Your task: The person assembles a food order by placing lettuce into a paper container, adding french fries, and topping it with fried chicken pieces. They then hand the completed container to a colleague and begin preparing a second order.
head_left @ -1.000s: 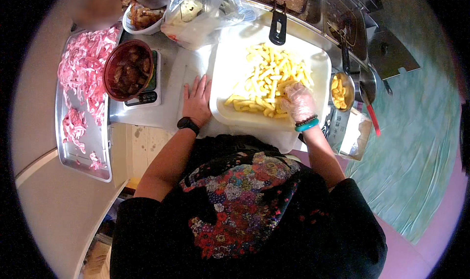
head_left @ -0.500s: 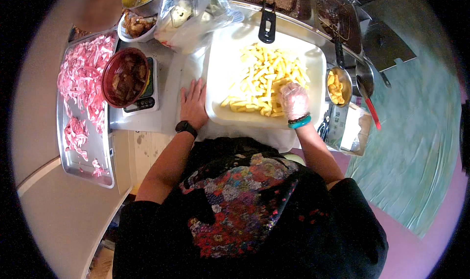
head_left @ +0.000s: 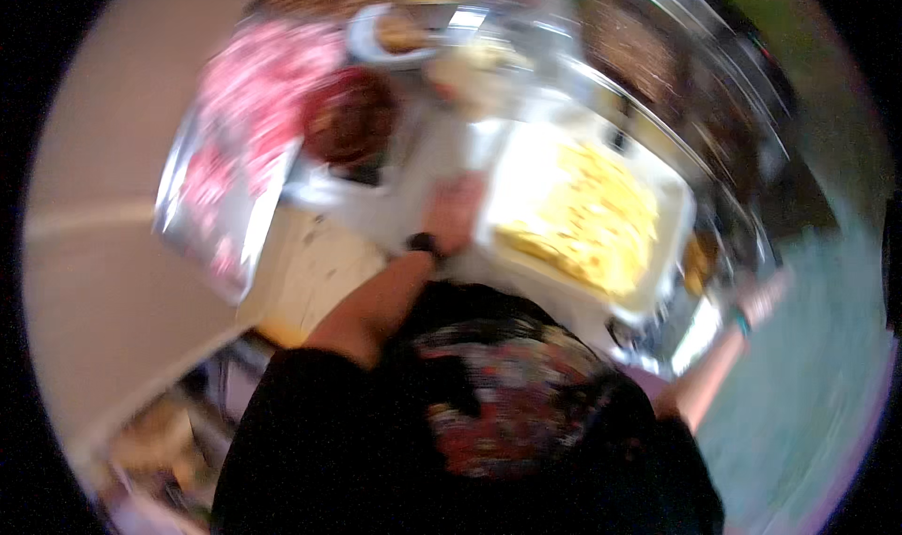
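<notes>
The whole picture is smeared by motion. My left hand (head_left: pixel 458 208), a dark watch (head_left: pixel 425 246) on its wrist, lies flat on the counter against the left side of a white tub (head_left: pixel 500 183). Pale yellow fries (head_left: pixel 601 225) fill much of the tub. Off to the right, past the tub's near corner, my right hand (head_left: pixel 763 295) is stretched out with a turquoise bracelet (head_left: pixel 743 325) at the wrist. Blur hides its fingers, and I cannot make out anything in them. Near it a pan with golden pieces (head_left: pixel 697 261) shows only faintly.
A metal tray (head_left: pixel 265 253) of pink sliced meat (head_left: pixel 268 84) stands at the left. Beside it a dark red bowl (head_left: pixel 348 117) rests on a scale. A white bowl (head_left: pixel 368 42) and a clear bag (head_left: pixel 479 75) are behind. Metal fryer bays (head_left: pixel 648 56) line the far right.
My right hand has left the fries and swung out to the right, beyond the tub. The view has turned, and everything on the counter appears shifted and tilted. My left hand stays beside the tub.
</notes>
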`<state>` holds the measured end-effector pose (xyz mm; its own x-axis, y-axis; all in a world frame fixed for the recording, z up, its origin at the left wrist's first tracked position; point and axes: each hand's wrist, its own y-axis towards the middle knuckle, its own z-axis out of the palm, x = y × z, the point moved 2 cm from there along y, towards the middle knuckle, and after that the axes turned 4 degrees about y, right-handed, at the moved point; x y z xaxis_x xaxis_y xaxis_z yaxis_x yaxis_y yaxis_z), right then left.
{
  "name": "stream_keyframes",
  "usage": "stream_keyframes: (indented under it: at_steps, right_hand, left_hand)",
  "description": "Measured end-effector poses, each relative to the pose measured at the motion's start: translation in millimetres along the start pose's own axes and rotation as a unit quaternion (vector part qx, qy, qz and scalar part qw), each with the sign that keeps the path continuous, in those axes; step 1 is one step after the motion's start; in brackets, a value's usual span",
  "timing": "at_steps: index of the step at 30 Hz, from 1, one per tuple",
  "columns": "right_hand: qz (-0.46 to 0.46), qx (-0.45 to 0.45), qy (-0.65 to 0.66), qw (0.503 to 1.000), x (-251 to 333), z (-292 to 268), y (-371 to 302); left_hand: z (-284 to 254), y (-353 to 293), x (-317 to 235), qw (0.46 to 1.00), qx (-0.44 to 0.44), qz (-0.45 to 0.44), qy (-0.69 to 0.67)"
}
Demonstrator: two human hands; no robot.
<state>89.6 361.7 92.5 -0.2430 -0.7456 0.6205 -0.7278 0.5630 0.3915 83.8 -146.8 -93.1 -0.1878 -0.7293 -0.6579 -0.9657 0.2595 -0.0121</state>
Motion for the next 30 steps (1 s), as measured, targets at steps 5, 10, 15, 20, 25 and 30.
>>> stream_keyframes:
  at_steps: [5, 10, 15, 20, 25, 30]
  right_hand:
    - [-0.015, 0.044, 0.159, 0.986, 85.8, 13.9, -52.5]
    - [0.248, 0.313, 0.299, 0.867, 136.7, 102.4, -72.9]
    - [0.416, 0.437, 0.540, 0.587, 123.9, 175.2, -56.3]
    - [0.254, 0.500, 0.539, 0.628, 109.5, 222.4, -22.1]
    - [0.291, 0.498, 0.574, 0.581, 131.8, 232.6, -29.0]
    - [0.333, 0.519, 0.577, 0.535, 143.1, 227.5, -29.9]
  left_hand:
    - [-8.4, -7.6, -10.2, 0.987, -0.007, 0.066, 0.146]
    - [20.3, -23.1, 5.7, 0.976, -0.123, 0.103, 0.147]
    - [12.9, -13.6, 5.1, 0.974, -0.127, 0.120, 0.142]
    - [27.0, -8.1, 12.5, 0.970, -0.155, 0.113, 0.152]
    - [22.8, -8.4, 12.2, 0.968, -0.157, 0.118, 0.157]
    - [23.1, -10.0, 11.9, 0.962, -0.183, 0.125, 0.157]
